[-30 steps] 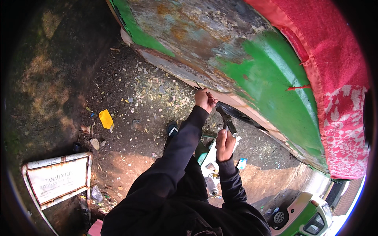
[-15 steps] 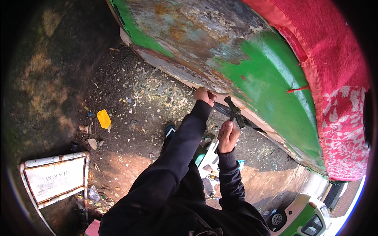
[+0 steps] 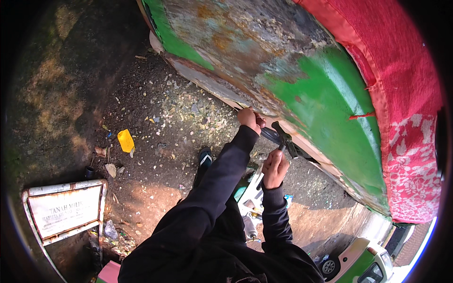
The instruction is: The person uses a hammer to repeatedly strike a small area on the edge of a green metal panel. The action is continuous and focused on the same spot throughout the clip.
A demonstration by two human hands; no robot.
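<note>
My left hand [image 3: 248, 119] is closed at the lower edge of a worn green vehicle body panel [image 3: 330, 101]. It grips a tool with a brown rounded end [image 3: 260, 122]; the rest of that tool is mostly hidden by the fingers. My right hand [image 3: 274, 170] is wrapped round the handle of a hammer [image 3: 286, 140]. The dark hammer head is just right of my left hand, close to the panel's lower edge. A dark strip [image 3: 270, 135] lies between the left hand and the hammer; I cannot tell what it belongs to.
Red patterned cloth [image 3: 401, 94] drapes over the vehicle on the right. Paint flakes and a yellow scrap [image 3: 125, 141] litter the ground [image 3: 155, 170]. A framed white sign [image 3: 66, 210] stands lower left. Near my legs lies a clear bottle [image 3: 250, 227]. Another green-and-white vehicle [image 3: 354, 262] is lower right.
The view has shifted slightly, moving the panel right and down. My right hand sits a little lower, with more of the hammer handle showing. Both hands keep their hold.
</note>
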